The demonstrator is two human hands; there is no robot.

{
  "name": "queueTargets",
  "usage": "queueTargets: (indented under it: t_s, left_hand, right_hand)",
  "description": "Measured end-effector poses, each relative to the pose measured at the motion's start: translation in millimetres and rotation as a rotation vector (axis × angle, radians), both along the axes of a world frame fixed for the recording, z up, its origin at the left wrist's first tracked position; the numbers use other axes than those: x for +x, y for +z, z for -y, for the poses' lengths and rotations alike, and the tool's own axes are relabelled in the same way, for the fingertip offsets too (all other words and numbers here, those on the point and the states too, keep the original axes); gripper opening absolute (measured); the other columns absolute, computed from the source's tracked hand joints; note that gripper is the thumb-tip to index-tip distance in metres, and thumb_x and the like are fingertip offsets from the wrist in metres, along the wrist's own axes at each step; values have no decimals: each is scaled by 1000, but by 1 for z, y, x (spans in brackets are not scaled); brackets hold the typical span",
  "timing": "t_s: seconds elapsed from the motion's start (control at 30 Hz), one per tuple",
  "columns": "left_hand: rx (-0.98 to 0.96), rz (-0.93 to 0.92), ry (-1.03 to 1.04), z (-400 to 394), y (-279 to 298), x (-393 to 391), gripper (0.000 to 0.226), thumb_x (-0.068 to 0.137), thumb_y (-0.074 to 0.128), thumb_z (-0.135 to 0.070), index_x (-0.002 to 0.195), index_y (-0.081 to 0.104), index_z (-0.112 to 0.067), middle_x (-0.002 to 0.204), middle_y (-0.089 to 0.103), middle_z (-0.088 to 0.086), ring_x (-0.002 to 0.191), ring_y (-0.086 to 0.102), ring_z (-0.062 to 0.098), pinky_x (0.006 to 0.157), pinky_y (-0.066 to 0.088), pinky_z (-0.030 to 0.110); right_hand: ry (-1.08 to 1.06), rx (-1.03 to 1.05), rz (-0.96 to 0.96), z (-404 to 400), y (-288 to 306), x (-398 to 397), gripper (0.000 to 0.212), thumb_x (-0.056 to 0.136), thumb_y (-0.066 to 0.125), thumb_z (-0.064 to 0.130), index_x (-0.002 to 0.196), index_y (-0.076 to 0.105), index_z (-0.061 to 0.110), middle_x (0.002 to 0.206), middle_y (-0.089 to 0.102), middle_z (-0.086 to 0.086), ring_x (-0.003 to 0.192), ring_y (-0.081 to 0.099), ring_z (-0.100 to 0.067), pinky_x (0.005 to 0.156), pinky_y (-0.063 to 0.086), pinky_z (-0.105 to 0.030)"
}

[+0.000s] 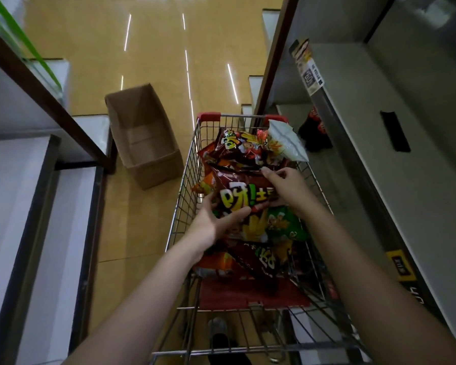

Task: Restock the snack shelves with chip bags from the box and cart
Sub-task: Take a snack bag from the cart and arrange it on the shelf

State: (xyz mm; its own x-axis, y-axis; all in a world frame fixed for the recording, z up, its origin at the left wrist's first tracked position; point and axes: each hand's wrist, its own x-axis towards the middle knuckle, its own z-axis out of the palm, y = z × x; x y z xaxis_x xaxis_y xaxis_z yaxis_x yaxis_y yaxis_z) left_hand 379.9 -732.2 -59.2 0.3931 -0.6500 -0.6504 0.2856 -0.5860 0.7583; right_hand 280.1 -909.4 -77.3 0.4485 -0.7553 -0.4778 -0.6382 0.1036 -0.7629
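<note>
A wire shopping cart with red corner caps stands in the aisle, piled with several chip bags. On top lies a dark red chip bag with yellow-green lettering. My left hand grips its near left edge, thumb over the front. My right hand holds its right side, fingers curled on the far edge. More red bags, a green bag and a clear white bag lie around it. A cardboard box stands open on the floor left of the cart, with nothing visible inside.
Grey shelves rise at the right, with one dark red bag on a lower shelf. White shelving with dark frames lines the left. The tan tiled floor runs ahead.
</note>
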Motion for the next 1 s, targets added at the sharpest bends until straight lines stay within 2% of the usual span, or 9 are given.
queueTargets:
  t_s: [0.1,0.23,0.33,0.47,0.53,0.63,0.83,0.93,1.0]
  left_hand:
    - [-8,58,180,0,-6,11,112,66,87,-26,151,14,-22,138,45,-2,122,50,21,103,45,31]
    - [223,283,-39,-15,-18,35,134,20,77,-82,138,44,-26,133,49,3,123,49,27,102,47,47]
    - [238,290,-53,-21,-28,40,108,19,73,-88,108,61,-27,109,68,-4,101,66,19,88,56,44]
    - [166,239,130,-23,-25,38,85,42,82,-70,105,49,-22,112,63,0,99,64,20,86,56,46]
    - [158,237,188,-25,-24,37,85,56,84,-58,118,42,-19,118,58,3,104,61,22,89,54,46]
    - [134,242,217,-27,-27,41,85,65,83,-51,126,36,-15,120,57,4,107,60,22,92,53,46]
    - [35,249,241,-34,-16,46,98,60,85,-51,137,34,-17,127,58,-1,109,61,17,93,53,38]
    - [-15,292,241,-36,-5,47,68,71,82,-35,127,46,-17,105,63,-12,90,61,-1,66,51,10]
    - [-36,303,262,-41,1,48,60,75,80,-31,123,46,-20,97,60,-17,83,59,-3,56,46,7]
  right_hand:
    - [-35,143,81,-15,-13,14,49,93,58,47,115,57,4,107,65,-13,79,69,-22,54,58,-29]
    - [-82,270,122,-25,-34,11,49,95,50,53,108,63,8,107,69,-12,89,70,-24,65,60,-32]
    - [-161,317,131,-35,-56,4,59,97,31,61,112,60,13,99,71,-12,90,69,-26,73,59,-38]
    - [457,-1,-378,-50,-105,-25,58,99,39,54,134,48,8,124,61,-14,111,60,-27,97,49,-44]
    - [817,-10,-603,-61,-130,-41,87,88,55,63,153,22,16,154,31,-16,137,37,-35,111,37,-46]
    - [982,-39,-726,-76,-152,-54,116,78,70,59,155,-11,28,162,-9,-14,145,17,-43,116,28,-50]
    - [870,-55,-624,-64,-135,-42,82,91,65,31,153,13,18,149,34,-16,130,45,-32,104,43,-36]
    - [765,89,-487,-39,-93,-27,71,93,62,31,150,24,17,131,52,-7,118,54,-25,96,48,-32]
    - [648,199,-342,-24,-58,-19,65,94,62,28,148,27,19,119,52,-2,107,57,-20,84,53,-30]
